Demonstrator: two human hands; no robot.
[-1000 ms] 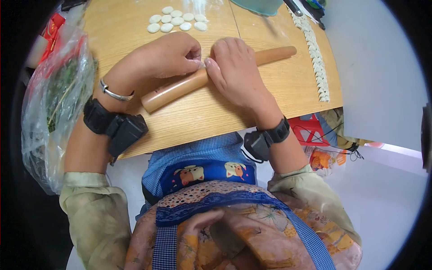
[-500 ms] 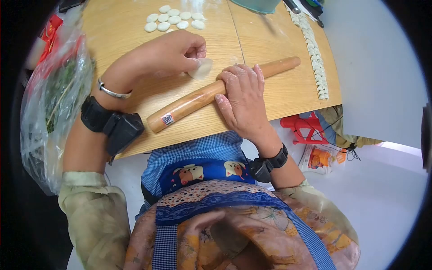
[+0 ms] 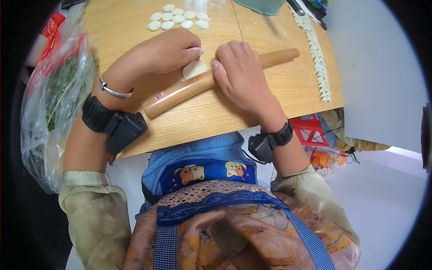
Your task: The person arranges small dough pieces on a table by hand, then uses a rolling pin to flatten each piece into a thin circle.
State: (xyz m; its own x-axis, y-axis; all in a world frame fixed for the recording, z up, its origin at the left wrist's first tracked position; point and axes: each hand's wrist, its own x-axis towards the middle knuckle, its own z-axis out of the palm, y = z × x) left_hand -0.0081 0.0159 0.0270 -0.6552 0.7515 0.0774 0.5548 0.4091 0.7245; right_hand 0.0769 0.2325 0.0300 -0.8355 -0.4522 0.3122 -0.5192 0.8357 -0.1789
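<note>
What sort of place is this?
Probably a home kitchen or small food-preparation spot, though the wider room isn't shown. A rolling pin lies by a flattened dough round on a wooden table, with smaller dough pieces farther back.

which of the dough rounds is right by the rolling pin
The flat round by the left hand; it looks larger than the other rounds, which sit clustered farther up the table.

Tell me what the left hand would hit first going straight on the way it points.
Probably the right hand, which lies over the rolling pin; depth is unclear, so the left hand might pass slightly above it.
</note>
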